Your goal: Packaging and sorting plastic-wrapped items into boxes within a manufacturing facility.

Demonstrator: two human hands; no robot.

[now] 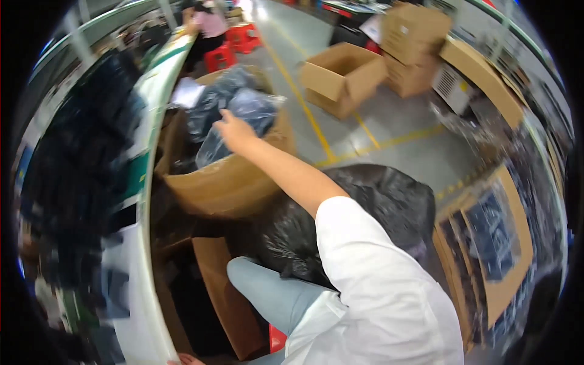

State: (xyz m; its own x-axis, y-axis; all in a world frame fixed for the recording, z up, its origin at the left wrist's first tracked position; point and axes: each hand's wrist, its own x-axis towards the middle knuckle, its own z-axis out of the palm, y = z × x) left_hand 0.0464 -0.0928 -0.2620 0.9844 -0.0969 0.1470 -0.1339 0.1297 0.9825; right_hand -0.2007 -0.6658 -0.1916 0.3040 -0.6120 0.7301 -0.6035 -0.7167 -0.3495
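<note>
My right arm reaches forward and left over a large cardboard box. Inside lie several clear plastic bags with dark bluish contents. My right hand is just above or touching these bags, with a finger stretched out and apart from the others. I see nothing gripped in it, though motion blurs it slightly. Only a small part of my left hand shows at the lower edge, by the edge of the white worktable. Its fingers are mostly cut off.
Dark items crowd the worktable's left. A black plastic bag bulges beside my knee, near another open carton. An open cardboard box and stacked cartons stand ahead. Farther off, a person is near red stools.
</note>
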